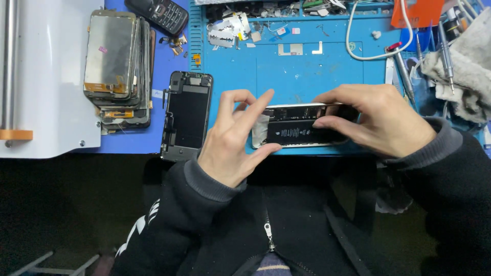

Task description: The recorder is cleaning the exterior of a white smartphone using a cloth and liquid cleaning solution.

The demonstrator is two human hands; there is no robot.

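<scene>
Two hands meet over an opened phone (302,128) that lies at the near edge of a blue work mat (307,71) on the desk, its long axis running left to right across the person's front. The left hand (232,140) is at the phone's left end: thumb under the near corner, forefinger stretched over the far edge, so the fingers (255,110) pinch that end loosely while the other fingers stay curled and free. The right hand (373,120) covers the right end from above, its fingers closed around the frame and steadying it — the dark battery panel shows between the two hands. Both hands are equally close; each has hold of its own end. Just left of the left hand a second phone shell (186,116) lies lengthwise away from the person, half off the mat. Further left a stack of screens (116,66) rests on the desk beside a white machine housing (51,76), and a small keypad phone (158,13) lies behind it. On the right are screwdrivers (445,48), a grey cloth (468,66) and a white cable (358,36) — well apart from the work.
</scene>
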